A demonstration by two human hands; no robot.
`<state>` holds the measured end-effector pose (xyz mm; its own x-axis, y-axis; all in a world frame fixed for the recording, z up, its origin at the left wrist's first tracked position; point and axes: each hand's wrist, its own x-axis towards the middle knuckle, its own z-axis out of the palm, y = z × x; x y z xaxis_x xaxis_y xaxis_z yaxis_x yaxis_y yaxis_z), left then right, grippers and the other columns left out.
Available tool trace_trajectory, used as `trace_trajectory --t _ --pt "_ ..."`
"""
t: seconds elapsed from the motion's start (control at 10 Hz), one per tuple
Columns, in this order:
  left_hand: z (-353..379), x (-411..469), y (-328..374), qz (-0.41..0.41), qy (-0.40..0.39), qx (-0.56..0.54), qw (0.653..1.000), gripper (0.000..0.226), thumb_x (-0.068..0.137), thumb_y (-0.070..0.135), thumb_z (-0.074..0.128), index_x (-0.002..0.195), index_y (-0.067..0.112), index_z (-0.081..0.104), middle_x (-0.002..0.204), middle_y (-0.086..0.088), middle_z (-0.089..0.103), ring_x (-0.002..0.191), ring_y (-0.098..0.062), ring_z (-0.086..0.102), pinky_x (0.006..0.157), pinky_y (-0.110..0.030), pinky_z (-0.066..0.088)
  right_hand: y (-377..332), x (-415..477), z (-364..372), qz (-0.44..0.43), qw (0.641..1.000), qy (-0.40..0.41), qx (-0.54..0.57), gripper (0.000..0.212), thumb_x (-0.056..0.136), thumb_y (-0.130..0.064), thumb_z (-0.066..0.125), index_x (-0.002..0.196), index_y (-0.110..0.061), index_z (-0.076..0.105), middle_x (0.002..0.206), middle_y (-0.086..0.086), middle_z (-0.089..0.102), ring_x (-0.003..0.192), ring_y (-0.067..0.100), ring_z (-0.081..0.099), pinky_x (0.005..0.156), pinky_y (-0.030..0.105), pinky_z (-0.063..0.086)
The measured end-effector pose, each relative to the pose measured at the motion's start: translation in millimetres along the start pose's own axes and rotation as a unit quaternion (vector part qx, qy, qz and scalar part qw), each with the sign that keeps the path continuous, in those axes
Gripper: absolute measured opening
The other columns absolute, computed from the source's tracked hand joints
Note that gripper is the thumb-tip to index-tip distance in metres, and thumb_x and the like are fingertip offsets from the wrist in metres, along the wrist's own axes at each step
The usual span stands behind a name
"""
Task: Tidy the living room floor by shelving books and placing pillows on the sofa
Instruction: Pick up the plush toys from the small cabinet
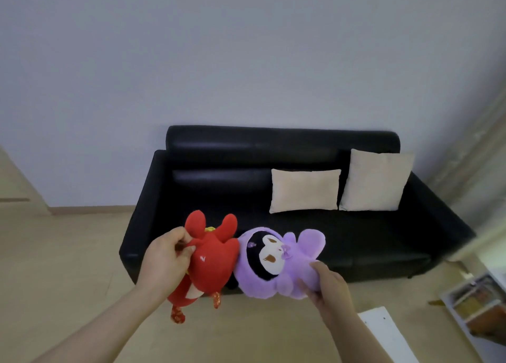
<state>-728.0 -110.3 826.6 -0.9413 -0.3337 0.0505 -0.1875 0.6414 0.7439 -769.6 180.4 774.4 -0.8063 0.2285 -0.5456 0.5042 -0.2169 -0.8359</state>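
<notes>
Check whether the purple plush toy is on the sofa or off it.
Off it. The right hand grips the purple plush toy from below, in the air before the sofa and its front edge.

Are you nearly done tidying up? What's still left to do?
Done: a small beige pillow and a bigger beige pillow lean on the black sofa. In hand: the left hand grips a red plush toy, the right hand holds a purple plush toy, both in front of the seat. Left: setting those two down. No books show on the visible floor.
</notes>
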Motion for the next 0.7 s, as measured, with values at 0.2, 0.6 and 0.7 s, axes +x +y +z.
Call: trace_trajectory --t 0.2,0.6,0.7 --pt "14.1 104.4 -27.1 0.004 -0.014 0.016 1.000 0.022 0.086 0.012 0.066 0.069 0.023 0.056 0.071 0.010 0.064 0.069 -0.002 0.060 0.058 -0.015 0.038 -17.3 76.6 68.3 0.025 0.998 0.026 0.046 0.009 0.092 -0.006 0.058 0.099 -0.002 0.055 0.089 0.013 0.061 0.077 0.027 0.062 0.069 0.036 0.055" --pt "55.8 315.4 -70.8 0.036 -0.048 0.047 0.997 0.022 0.084 0.003 0.064 0.071 0.019 0.057 0.074 0.007 0.064 0.072 -0.003 0.060 0.062 -0.011 0.040 -76.8 225.9 197.1 0.193 0.978 0.078 0.002 0.017 0.086 -0.012 0.067 0.097 -0.005 0.055 0.096 0.021 0.060 0.092 0.035 0.060 0.089 0.047 0.053" --pt "84.0 374.8 -108.9 0.040 -0.075 0.060 0.995 0.025 0.084 0.000 0.062 0.070 0.018 0.055 0.071 0.005 0.061 0.069 -0.007 0.058 0.060 -0.016 0.043 -66.7 267.9 225.0 0.231 0.967 0.101 0.039 0.017 0.088 -0.011 0.064 0.099 -0.007 0.052 0.097 0.020 0.057 0.091 0.035 0.058 0.081 0.046 0.055"
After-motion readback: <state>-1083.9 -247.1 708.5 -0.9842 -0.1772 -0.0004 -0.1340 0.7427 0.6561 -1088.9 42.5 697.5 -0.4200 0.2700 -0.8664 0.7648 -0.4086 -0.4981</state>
